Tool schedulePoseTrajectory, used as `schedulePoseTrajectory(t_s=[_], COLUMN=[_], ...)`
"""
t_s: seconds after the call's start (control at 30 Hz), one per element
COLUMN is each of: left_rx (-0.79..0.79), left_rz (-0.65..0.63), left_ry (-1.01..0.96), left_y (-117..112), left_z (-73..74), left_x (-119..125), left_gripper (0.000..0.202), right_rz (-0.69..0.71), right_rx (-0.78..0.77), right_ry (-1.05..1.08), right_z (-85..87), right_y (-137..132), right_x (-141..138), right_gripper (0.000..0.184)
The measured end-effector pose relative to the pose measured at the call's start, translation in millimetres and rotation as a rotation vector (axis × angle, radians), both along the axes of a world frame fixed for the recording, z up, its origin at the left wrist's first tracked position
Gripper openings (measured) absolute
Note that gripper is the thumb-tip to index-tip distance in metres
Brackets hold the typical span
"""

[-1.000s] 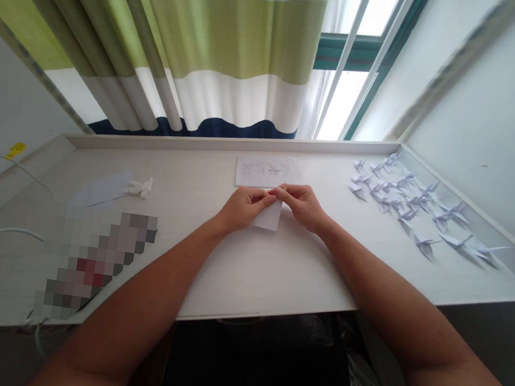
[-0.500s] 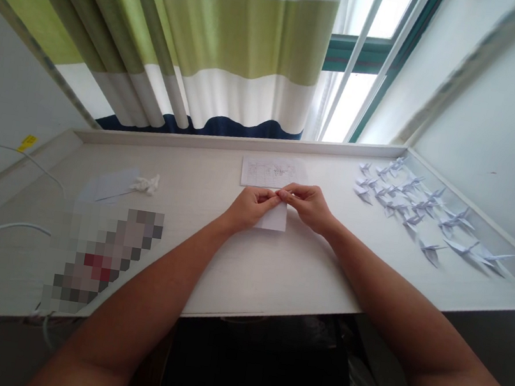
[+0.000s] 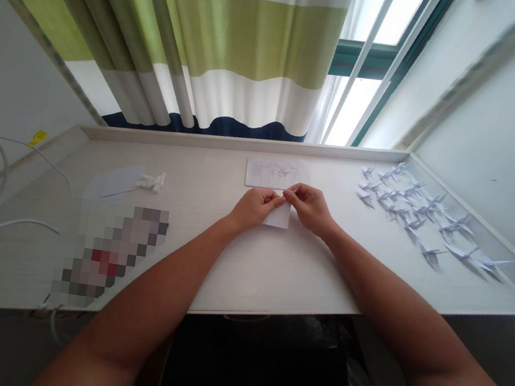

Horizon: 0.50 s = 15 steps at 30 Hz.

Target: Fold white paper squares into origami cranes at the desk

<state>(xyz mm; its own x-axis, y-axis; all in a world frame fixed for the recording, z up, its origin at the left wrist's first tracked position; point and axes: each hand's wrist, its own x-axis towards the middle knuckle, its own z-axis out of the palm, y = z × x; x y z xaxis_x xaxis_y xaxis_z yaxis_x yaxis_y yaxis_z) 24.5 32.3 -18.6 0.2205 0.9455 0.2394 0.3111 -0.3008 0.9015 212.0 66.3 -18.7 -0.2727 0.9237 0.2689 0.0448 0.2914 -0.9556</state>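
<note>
Pinching at the centre of the frame: a small white paper (image 3: 279, 217) is gripped along its top edge by both hands. The left hand (image 3: 255, 209) and the right hand (image 3: 311, 207) are closed on it, fingertips meeting, and its lower part hangs toward the desk (image 3: 274, 273). Whether the lower edge touches the desk cannot be told. Just above the hands in the picture, a printed sheet (image 3: 273, 173) is laid flat. At the right of the frame a flock of folded cranes (image 3: 410, 206) is spread out; at the left, a flat sheet (image 3: 114, 183) and a crumpled scrap (image 3: 153, 181) are seen. Risks, as judged: a crease could be set crooked if the edges are not lined up under the fingertips, as little support is given from below. The thin paper could be torn if the pinch is pulled apart. The cranes could be swept aside if the right forearm is swung outward.
</note>
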Motion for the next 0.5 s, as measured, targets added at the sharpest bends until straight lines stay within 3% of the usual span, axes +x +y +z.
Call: schedulePoseTrajectory(t_s=[0.27, 0.5], left_rx=[-0.152, -0.163], left_rz=[-0.056, -0.031], left_ry=[-0.048, 0.024], left_y=[-4.3, -6.2], left_z=[4.8, 6.4], left_x=[2.0, 1.4], left_gripper=[0.047, 0.054], right_rz=[-0.101, -0.103], right_rx=[-0.009, -0.048], right_ry=[0.098, 0.137], right_z=[-1.0, -0.9], right_y=[13.2, 16.7], right_x=[8.3, 12.7], right_gripper=[0.063, 0.062])
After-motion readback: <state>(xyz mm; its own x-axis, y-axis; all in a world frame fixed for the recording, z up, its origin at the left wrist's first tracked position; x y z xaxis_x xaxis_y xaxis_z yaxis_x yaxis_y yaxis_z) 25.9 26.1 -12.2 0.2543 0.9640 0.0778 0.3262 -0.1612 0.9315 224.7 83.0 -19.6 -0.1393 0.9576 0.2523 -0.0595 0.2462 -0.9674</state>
